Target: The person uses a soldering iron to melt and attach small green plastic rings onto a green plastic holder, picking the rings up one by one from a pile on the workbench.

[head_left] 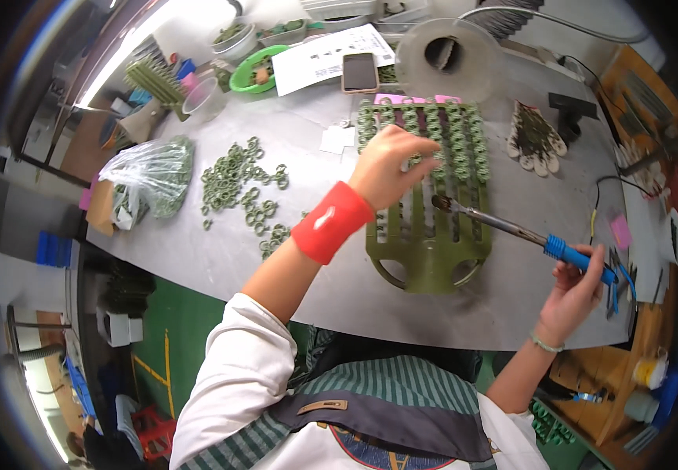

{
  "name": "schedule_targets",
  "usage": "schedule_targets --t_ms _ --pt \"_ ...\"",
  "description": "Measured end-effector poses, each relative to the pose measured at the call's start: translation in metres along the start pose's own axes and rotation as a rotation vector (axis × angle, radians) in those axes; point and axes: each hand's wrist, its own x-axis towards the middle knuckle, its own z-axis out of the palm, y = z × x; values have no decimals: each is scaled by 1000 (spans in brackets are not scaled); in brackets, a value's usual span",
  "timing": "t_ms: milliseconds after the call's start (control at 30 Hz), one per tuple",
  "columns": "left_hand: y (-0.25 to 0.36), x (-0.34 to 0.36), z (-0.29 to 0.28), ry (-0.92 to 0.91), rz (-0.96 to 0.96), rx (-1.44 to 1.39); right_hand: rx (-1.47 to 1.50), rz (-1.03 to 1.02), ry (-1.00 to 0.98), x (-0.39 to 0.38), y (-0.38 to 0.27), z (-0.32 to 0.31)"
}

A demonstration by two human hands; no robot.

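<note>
My left hand [390, 163], above a red wristband [333, 222], is over the green slotted rack [427, 266]. Its thumb and forefinger come close together in a pinch; whatever is between them is too small to make out. Rows of small green rings [464, 145] fill the far part of the rack. My right hand [576, 283] grips the blue handle of a soldering iron [511, 227]. The iron slants up to the left, its dark tip over the middle of the rack, just below my left fingers. Loose green rings [233, 184] lie scattered on the table to the left.
A clear plastic bag [155, 178] of green parts sits at the left. Behind the rack are a phone [360, 73], a paper sheet [308, 63], a green basket [251, 74] and a round translucent duct hood [476, 63]. Work gloves [535, 137] and a black stand [570, 113] are at right.
</note>
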Motion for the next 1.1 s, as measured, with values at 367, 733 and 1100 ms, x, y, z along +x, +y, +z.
schedule_targets --t_ms 367,733,1100 --pt "-154 -131 -127 -143 -770 685 -44 20 -124 -14 2 11" --pt "-68 -80 -123 0 -888 -583 -37 4 -105 -19 -2 17" --pt "1 -21 -23 -77 -154 49 37 8 -85 -16 23 28"
